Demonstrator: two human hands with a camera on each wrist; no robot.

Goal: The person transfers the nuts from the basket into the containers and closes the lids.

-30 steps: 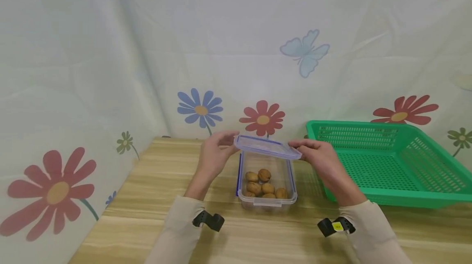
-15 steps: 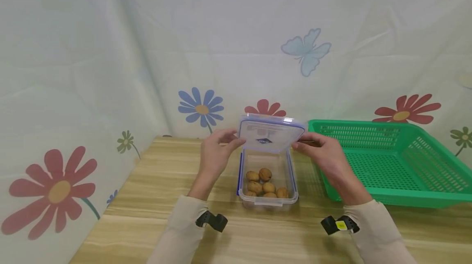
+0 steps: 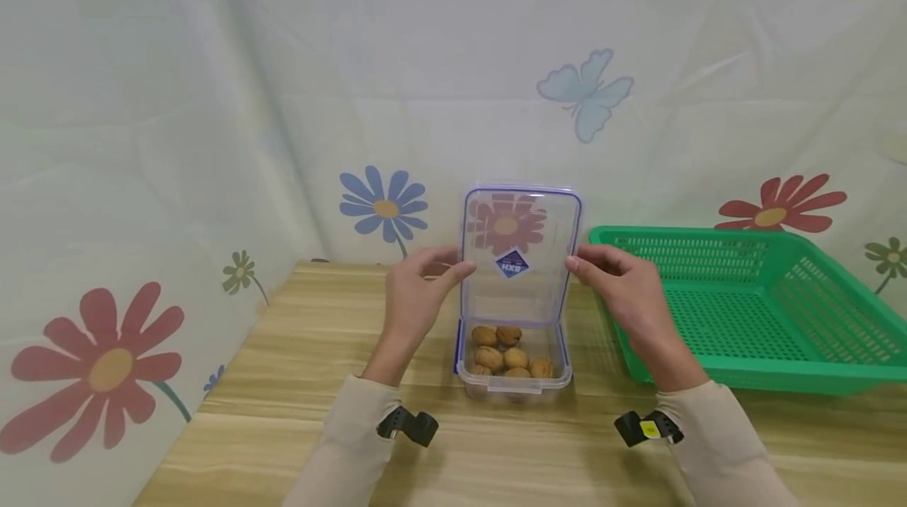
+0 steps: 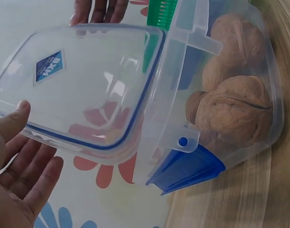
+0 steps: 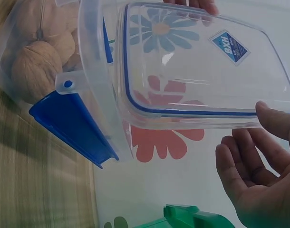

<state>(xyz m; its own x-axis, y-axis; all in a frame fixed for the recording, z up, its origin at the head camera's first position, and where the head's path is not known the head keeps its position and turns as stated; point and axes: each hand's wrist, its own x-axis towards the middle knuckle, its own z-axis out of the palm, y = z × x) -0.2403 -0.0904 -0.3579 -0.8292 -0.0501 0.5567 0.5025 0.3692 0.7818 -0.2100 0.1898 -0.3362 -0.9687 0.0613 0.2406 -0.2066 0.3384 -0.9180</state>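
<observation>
- Left hand (image 3: pixel 418 286) and right hand (image 3: pixel 615 280): thumbs and fingers pinch the clear lid's (image 3: pixel 520 255) side edges, holding it upright.
- Container (image 3: pixel 514 361): uncovered, so walnuts (image 3: pixel 509 349) show.

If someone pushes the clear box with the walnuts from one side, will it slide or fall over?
The clear box would probably slide: it sits low and wide on the smooth wooden table. The walnuts cover its bottom, so tipping seems unlikely. They lie loose and may shift.
</observation>
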